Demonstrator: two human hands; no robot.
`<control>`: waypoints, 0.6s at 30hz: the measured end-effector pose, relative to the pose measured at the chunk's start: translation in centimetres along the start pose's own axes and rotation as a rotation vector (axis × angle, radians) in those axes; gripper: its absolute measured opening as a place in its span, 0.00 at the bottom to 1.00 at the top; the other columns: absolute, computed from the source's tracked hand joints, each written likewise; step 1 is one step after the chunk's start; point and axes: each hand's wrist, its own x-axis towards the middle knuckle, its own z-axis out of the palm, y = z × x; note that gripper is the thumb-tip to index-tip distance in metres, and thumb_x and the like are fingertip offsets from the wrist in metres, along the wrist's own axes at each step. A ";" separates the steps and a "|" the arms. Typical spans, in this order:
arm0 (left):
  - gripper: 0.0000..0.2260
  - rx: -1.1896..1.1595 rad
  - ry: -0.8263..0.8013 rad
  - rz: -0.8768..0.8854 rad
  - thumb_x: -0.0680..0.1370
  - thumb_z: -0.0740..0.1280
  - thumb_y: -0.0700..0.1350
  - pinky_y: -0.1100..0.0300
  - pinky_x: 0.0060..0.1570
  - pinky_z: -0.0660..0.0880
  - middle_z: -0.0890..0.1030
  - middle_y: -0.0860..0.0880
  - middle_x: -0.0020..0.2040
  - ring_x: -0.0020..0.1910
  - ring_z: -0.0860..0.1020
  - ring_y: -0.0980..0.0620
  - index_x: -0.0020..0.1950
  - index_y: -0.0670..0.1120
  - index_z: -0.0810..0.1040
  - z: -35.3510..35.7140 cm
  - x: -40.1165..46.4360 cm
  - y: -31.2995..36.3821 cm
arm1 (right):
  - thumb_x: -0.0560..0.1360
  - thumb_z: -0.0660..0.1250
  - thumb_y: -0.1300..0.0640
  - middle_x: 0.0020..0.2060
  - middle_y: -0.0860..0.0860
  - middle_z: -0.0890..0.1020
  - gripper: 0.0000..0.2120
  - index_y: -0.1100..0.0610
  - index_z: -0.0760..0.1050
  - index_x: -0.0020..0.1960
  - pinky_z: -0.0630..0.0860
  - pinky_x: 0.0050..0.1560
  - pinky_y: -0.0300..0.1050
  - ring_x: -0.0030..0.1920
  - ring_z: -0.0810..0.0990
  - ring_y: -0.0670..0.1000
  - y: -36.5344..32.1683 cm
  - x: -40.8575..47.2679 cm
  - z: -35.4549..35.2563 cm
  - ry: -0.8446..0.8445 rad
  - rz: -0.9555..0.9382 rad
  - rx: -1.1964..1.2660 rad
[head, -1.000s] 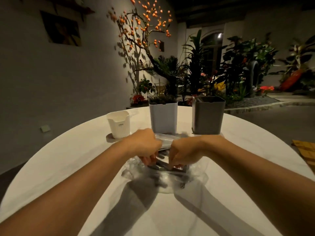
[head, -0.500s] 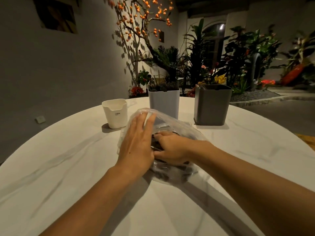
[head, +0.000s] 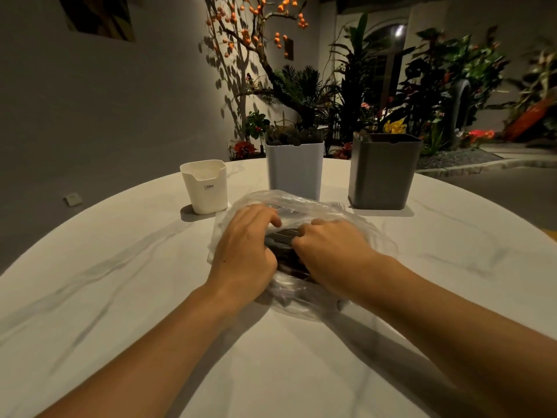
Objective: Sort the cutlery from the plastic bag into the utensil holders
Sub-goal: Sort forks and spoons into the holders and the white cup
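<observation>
A clear plastic bag [head: 346, 214] lies on the round white marble table [head: 120, 297] in front of me. Dark cutlery handles [head: 281, 236] show through its opening between my hands. My left hand [head: 244, 251] lies on the bag's left side, fingers curled over the plastic. My right hand [head: 331, 251] is at the opening, fingers curled round the dark cutlery bundle. Behind the bag stand three holders: a small white one [head: 205, 188], a tall pale grey one [head: 295, 171] and a dark grey one [head: 381, 173]. Most of the cutlery is hidden under my hands.
Beyond the table's far edge are potted plants and a branch with orange berries [head: 250, 34] against a grey wall. A paved floor [head: 497, 188] lies to the right. Bare tabletop surrounds the bag on the left, right and near side.
The bag has been turned and pressed flat. My left hand went from flat on the bag to curled over it; my right hand slid further to the opening, and dark handles now show.
</observation>
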 end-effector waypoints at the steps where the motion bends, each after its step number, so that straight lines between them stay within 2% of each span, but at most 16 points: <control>1: 0.19 -0.003 0.018 0.035 0.71 0.65 0.28 0.77 0.58 0.62 0.78 0.51 0.59 0.58 0.72 0.57 0.56 0.48 0.78 -0.1 0.0 -0.1 | 0.80 0.65 0.45 0.55 0.51 0.80 0.16 0.52 0.77 0.63 0.74 0.50 0.46 0.51 0.77 0.52 -0.1 -0.3 0.1 0.038 0.018 0.006; 3: 0.14 -0.096 0.066 0.083 0.72 0.62 0.32 0.79 0.57 0.63 0.80 0.50 0.57 0.57 0.73 0.59 0.52 0.47 0.79 -0.4 -0.1 -0.2 | 0.79 0.64 0.42 0.56 0.50 0.79 0.18 0.51 0.77 0.64 0.74 0.53 0.46 0.50 0.74 0.49 0.0 -0.9 0.4 0.097 0.053 0.055; 5: 0.10 -0.271 0.118 0.053 0.77 0.59 0.39 0.78 0.54 0.68 0.81 0.51 0.52 0.54 0.75 0.60 0.50 0.46 0.78 -0.8 -0.3 0.1 | 0.79 0.64 0.41 0.56 0.48 0.79 0.19 0.49 0.77 0.65 0.74 0.57 0.44 0.50 0.72 0.47 0.3 -1.3 0.3 0.107 0.080 0.117; 8: 0.15 -0.416 0.156 -0.075 0.82 0.54 0.49 0.76 0.47 0.72 0.81 0.54 0.46 0.50 0.76 0.64 0.48 0.46 0.79 -1.2 -0.6 0.5 | 0.81 0.62 0.43 0.58 0.46 0.79 0.17 0.46 0.76 0.67 0.74 0.58 0.40 0.53 0.77 0.48 0.7 -1.9 -0.3 0.101 0.131 0.198; 11: 0.21 -0.400 0.237 -0.172 0.82 0.49 0.55 0.80 0.45 0.67 0.81 0.58 0.42 0.48 0.78 0.66 0.47 0.47 0.79 -1.3 -0.6 0.5 | 0.81 0.62 0.44 0.59 0.46 0.80 0.16 0.46 0.74 0.67 0.75 0.59 0.42 0.55 0.79 0.48 1.0 -2.3 -1.0 0.106 0.206 0.230; 13: 0.23 -0.340 0.274 -0.179 0.82 0.47 0.59 0.76 0.44 0.69 0.82 0.58 0.39 0.44 0.80 0.62 0.50 0.48 0.77 -1.4 -0.5 0.7 | 0.81 0.63 0.44 0.59 0.47 0.80 0.16 0.46 0.73 0.67 0.75 0.60 0.43 0.53 0.78 0.47 1.1 -2.5 -1.3 0.109 0.233 0.227; 15: 0.23 -0.295 0.277 -0.132 0.82 0.46 0.60 0.70 0.44 0.72 0.81 0.59 0.38 0.43 0.81 0.62 0.53 0.49 0.76 -1.5 -0.7 1.2 | 0.80 0.63 0.45 0.57 0.47 0.80 0.15 0.46 0.72 0.65 0.75 0.57 0.41 0.49 0.74 0.46 1.0 -2.5 -1.3 0.106 0.225 0.244; 18: 0.20 -0.379 0.279 -0.121 0.82 0.48 0.54 0.81 0.46 0.67 0.82 0.57 0.42 0.49 0.75 0.74 0.58 0.45 0.75 -1.6 -0.9 1.9 | 0.81 0.63 0.48 0.56 0.47 0.81 0.14 0.46 0.75 0.66 0.75 0.59 0.43 0.54 0.78 0.49 0.9 -2.5 -1.4 0.101 0.206 0.334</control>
